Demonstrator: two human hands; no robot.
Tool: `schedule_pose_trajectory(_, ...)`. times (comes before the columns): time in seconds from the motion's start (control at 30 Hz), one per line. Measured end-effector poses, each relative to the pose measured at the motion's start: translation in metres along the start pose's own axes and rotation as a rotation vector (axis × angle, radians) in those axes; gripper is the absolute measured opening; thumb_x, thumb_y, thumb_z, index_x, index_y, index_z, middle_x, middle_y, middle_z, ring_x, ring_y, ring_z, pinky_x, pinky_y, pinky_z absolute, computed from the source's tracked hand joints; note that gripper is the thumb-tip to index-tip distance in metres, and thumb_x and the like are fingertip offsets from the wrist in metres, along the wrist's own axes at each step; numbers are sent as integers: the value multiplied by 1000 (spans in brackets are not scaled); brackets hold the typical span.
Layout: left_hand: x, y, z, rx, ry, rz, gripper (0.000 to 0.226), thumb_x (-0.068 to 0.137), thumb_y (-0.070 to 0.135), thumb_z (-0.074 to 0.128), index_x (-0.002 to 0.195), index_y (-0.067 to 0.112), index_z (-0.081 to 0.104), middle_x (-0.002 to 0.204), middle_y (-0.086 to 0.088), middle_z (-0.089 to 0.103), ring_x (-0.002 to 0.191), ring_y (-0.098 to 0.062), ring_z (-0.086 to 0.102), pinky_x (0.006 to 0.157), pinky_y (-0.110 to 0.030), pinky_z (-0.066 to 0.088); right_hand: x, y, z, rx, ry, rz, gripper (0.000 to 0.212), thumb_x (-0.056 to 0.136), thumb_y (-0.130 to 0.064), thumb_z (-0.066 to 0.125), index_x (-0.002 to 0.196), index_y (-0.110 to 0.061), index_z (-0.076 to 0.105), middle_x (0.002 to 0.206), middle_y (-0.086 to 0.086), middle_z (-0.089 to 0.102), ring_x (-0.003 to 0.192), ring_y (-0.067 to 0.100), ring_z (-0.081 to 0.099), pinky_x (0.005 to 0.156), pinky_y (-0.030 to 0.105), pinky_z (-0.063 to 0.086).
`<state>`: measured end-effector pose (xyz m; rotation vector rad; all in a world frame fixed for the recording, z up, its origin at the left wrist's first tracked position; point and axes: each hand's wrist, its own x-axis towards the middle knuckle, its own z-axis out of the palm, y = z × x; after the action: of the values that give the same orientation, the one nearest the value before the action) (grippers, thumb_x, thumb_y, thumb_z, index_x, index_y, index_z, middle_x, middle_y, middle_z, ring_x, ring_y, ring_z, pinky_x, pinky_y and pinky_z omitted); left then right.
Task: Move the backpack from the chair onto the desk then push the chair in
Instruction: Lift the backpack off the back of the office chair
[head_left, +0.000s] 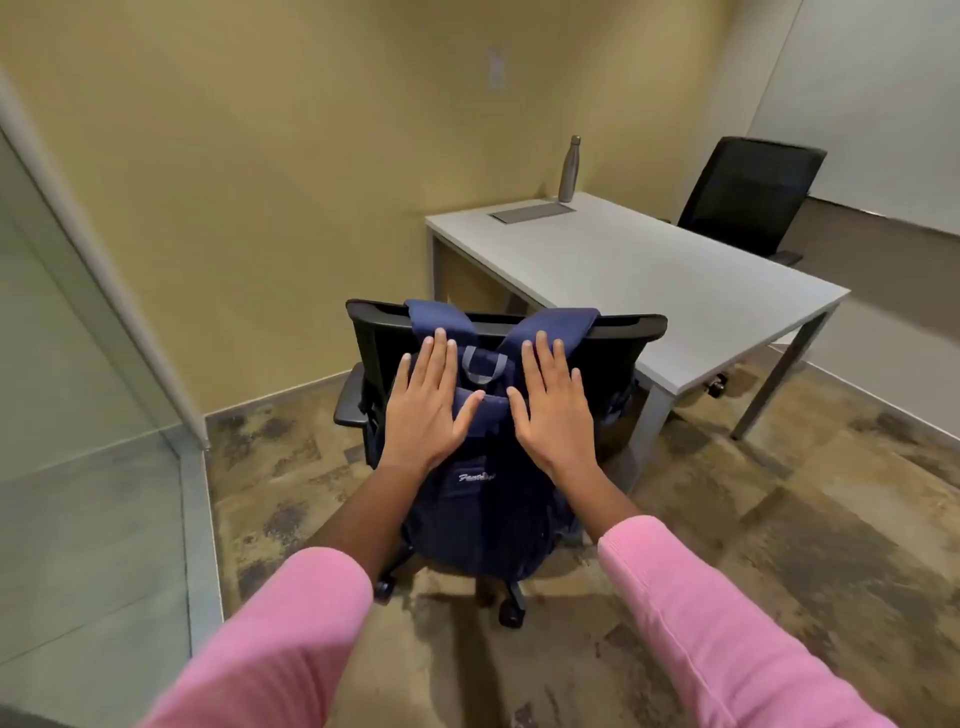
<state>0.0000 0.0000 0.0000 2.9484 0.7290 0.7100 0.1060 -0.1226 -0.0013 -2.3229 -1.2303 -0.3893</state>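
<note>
A dark blue backpack (485, 509) hangs on the back of a black wheeled office chair (631, 332), its two shoulder straps looped over the chair's top rail. My left hand (428, 402) and my right hand (553, 402) are stretched out flat, fingers apart, over the upper part of the backpack, one on each side of its grey carry loop. Neither hand grips anything. The white desk (649, 270) stands just beyond and to the right of the chair, which is pulled away from it. The backpack hides the chair's seat.
A steel bottle (567, 169) and a grey cable flap (531, 212) are at the desk's far end. A second black chair (748, 195) stands behind the desk. A glass partition (78, 364) runs along the left. Patterned carpet covers the floor.
</note>
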Motion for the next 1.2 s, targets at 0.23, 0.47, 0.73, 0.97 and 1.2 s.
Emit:
schedule_pose_trajectory(0.23,-12,0,8,-24,24,-23,80,90,57,0,138,1,28,146,-20,32,135,-32,30,112,-34,9,-16,-3,18,1,18,-10,58,92,-36,17,143,-9,22,154,10,18,139,21,0,113,47,17)
schedule_pose_trajectory(0.47,-13,3,9,-47,34,-50,83,87,60,-5,140,3,22,149,-18,25,138,-29,22,113,-34,7,-20,4,23,5,-36,-55,59,92,-39,16,144,-12,21,155,8,18,139,17,-3,113,41,6)
schedule_pose_trajectory(0.73,7,31,7,-53,95,-3,70,92,53,9,141,4,20,151,-17,21,138,-23,6,112,-34,0,-2,22,-4,-62,74,-167,51,92,-32,30,135,-7,41,147,15,37,138,28,24,110,46,15)
schedule_pose_trajectory(0.97,37,56,5,-57,57,49,74,84,49,6,143,5,11,154,-13,11,142,-23,3,113,-35,-5,39,48,-31,-92,58,-70,62,90,-41,14,139,-7,34,149,15,34,141,28,22,115,48,9)
schedule_pose_trajectory(1.2,68,65,10,-149,37,119,80,81,53,8,142,2,15,152,-18,18,142,-27,7,112,-34,-4,56,76,-33,-2,20,26,55,92,-35,22,138,-9,34,145,12,41,136,24,34,116,45,10)
